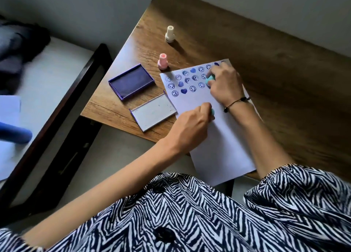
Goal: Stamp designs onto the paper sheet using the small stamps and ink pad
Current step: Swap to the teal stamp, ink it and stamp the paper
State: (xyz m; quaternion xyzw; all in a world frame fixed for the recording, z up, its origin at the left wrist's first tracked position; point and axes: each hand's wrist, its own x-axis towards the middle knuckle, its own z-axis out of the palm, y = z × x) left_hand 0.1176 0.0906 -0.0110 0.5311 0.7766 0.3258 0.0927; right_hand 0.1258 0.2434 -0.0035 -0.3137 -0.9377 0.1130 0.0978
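Note:
A white paper sheet (218, 137) lies on the wooden table (275, 71), its far end filled with blue smiley and heart prints. My right hand (226, 84) presses a teal stamp (210, 79) down among those prints. My left hand (191, 128) rests on the sheet nearer me, closed around a second teal piece (212, 112), most of it hidden. The open ink pad (131, 81) with its dark blue surface sits left of the paper, its lid (153, 113) lying beside it. A pink stamp (163, 61) and a white stamp (169, 33) stand upright beyond the sheet.
The table's left edge runs close to the ink pad and lid. A bed with a dark frame (62, 107) and dark clothing (20, 44) stands to the left, below table level. My striped garment (190, 213) fills the bottom of the view.

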